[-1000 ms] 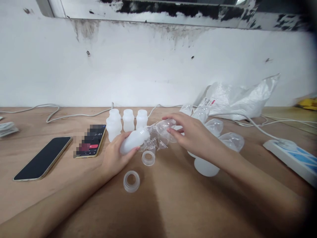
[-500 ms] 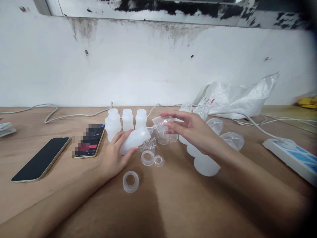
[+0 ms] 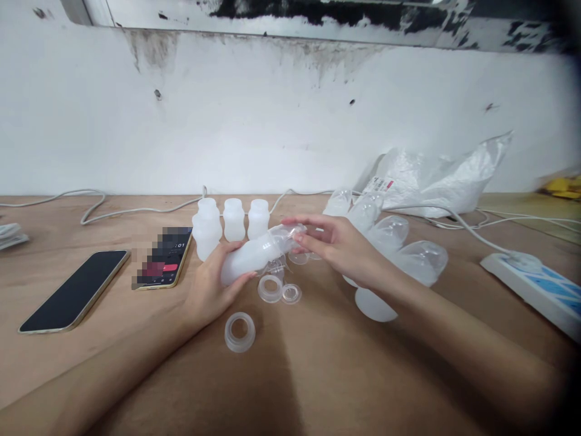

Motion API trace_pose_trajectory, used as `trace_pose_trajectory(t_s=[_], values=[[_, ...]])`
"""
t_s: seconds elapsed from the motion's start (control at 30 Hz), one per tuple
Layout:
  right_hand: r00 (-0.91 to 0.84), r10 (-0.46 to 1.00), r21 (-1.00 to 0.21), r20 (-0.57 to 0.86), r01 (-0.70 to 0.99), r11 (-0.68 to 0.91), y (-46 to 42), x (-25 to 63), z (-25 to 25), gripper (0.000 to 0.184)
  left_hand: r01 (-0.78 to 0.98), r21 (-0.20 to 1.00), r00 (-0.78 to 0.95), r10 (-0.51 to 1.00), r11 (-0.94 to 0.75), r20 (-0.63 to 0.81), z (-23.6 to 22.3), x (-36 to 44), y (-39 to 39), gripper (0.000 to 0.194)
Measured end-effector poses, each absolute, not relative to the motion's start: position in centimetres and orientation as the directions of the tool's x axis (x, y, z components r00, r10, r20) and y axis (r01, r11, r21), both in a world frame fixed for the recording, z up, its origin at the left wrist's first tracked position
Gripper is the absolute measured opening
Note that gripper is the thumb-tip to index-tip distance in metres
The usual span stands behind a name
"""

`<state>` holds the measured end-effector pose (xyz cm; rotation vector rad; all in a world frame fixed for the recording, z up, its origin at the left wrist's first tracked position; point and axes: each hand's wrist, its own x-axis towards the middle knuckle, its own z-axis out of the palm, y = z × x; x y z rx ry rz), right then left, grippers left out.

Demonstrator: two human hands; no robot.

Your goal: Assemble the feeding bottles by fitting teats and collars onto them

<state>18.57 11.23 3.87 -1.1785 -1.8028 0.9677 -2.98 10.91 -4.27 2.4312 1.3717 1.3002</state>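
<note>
My left hand [image 3: 218, 281] is wrapped round a frosted white bottle [image 3: 247, 261], which tilts up to the right above the table. A clear dome cap [image 3: 285, 237] covers the bottle's upper end, and the fingers of my right hand [image 3: 329, 242] are closed on it. Just below lie a frosted ring [image 3: 270, 289] and a smaller clear ring [image 3: 291, 294], with another frosted ring [image 3: 239, 332] nearer to me. Several clear plastic pieces [image 3: 298, 258] lie partly hidden behind the bottle and my right hand.
Several open frosted bottles [image 3: 233, 219] stand behind my left hand. Capped bottles [image 3: 420, 260] lie in a row at right, partly behind my forearm. Two phones [image 3: 75, 292] lie at left, a power strip [image 3: 538, 287] at right. A plastic bag [image 3: 431, 178] rests by the wall.
My right hand has moved left and down, bringing the clear cap from just off the bottle's tip onto its upper end. My left hand stays nearly in place on the bottle.
</note>
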Motion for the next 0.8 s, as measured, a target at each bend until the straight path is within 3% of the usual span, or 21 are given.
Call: trace_pose_trajectory(t_s=[0.4,0.53,0.8], values=[[-0.292,0.934,-0.887,0.204,0.349,0.303,11.34,18.00,3.56,0.025,0.682,0.445,0.227,0.746,-0.580,0.626,-3.96,-3.10,10.72,0.038],[-0.284,0.937,-0.895,0.205,0.334,0.297,11.47,18.07,3.51,0.032,0.682,0.448,0.218,0.745,-0.578,0.630,-4.04,-3.19,10.72,0.037],[-0.258,0.956,-0.911,0.138,0.345,0.224,11.58,18.29,3.86,0.030,0.662,0.449,0.221,0.729,-0.600,0.648,-4.11,-3.34,10.67,0.036]])
